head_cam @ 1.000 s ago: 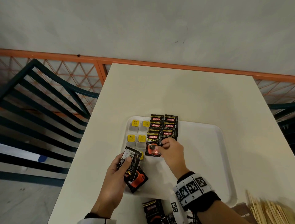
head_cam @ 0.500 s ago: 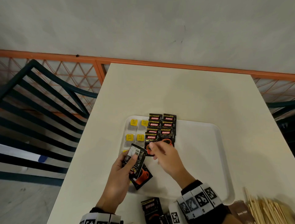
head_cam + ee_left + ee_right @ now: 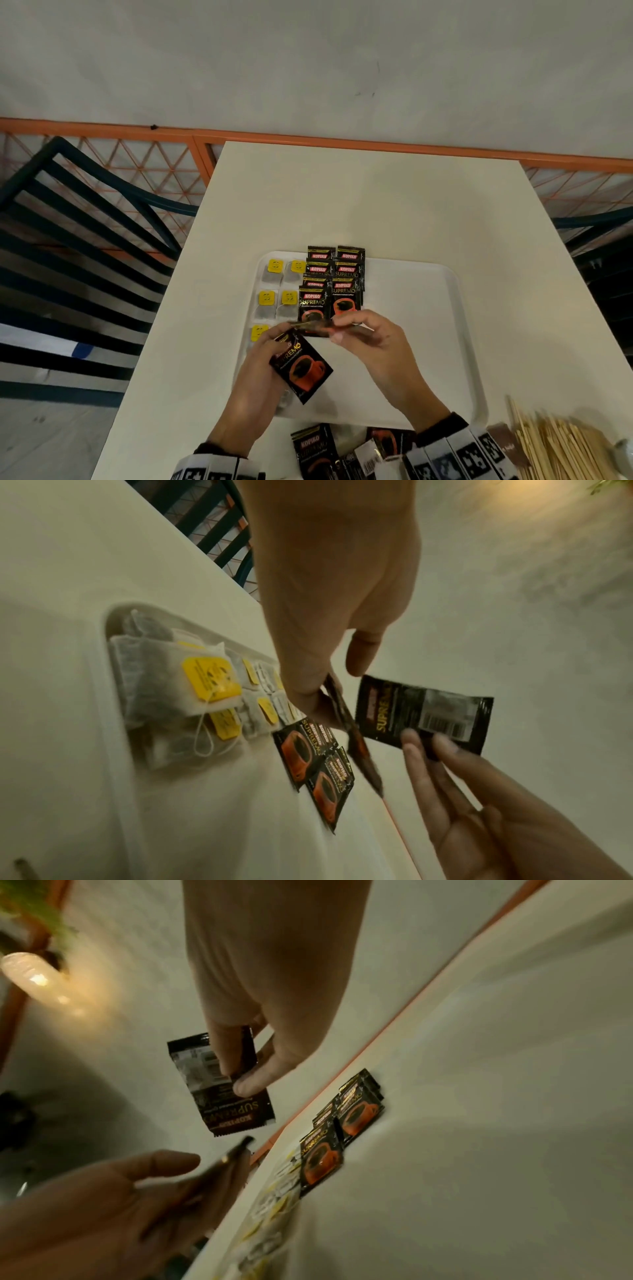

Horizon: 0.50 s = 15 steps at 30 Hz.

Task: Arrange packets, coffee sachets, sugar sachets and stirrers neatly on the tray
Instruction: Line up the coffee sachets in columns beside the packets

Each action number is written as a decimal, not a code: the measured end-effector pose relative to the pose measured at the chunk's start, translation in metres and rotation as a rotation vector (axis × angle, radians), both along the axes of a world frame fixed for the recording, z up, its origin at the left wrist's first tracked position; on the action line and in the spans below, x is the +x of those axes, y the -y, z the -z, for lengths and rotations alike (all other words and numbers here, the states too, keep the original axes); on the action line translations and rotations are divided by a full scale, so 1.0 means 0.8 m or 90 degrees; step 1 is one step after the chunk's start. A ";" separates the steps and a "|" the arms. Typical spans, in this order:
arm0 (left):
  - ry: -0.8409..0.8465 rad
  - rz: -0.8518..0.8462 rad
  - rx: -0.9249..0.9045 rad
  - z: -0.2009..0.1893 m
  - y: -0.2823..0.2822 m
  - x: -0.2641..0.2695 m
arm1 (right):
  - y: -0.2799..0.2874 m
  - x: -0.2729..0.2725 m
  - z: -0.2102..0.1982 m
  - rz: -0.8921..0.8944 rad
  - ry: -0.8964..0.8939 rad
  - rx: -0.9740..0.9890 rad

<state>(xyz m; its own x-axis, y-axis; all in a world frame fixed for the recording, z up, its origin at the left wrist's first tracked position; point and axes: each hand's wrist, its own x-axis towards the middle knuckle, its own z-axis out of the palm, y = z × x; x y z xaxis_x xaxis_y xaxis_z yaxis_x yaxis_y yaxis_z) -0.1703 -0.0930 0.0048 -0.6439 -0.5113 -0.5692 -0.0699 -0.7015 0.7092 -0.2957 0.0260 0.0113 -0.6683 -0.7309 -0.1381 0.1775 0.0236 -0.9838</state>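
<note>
White table, tray mid-frame: my right hand pinches one coffee sachet for the rows; my left hand clasps spares.

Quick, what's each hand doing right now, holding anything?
Left hand: grips a coffee sachet, cup side up, above the tray.
Right hand: pinches another coffee sachet, held edge-on above the tray.

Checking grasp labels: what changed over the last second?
The right hand left the tray's coffee sachet rows, came back toward the left hand and now pinches one sachet from its stack. The left hand keeps gripping a sachet. Tea bags and tray unchanged.
</note>
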 end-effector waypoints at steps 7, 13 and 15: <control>-0.029 0.004 -0.007 -0.007 -0.010 -0.012 | -0.032 0.013 0.004 -0.129 -0.225 0.078; 0.045 0.051 -0.153 0.005 -0.021 -0.009 | -0.030 0.009 0.002 -0.042 -0.007 0.167; 0.057 0.029 -0.135 0.006 -0.023 -0.008 | -0.031 0.003 0.005 -0.059 0.064 0.218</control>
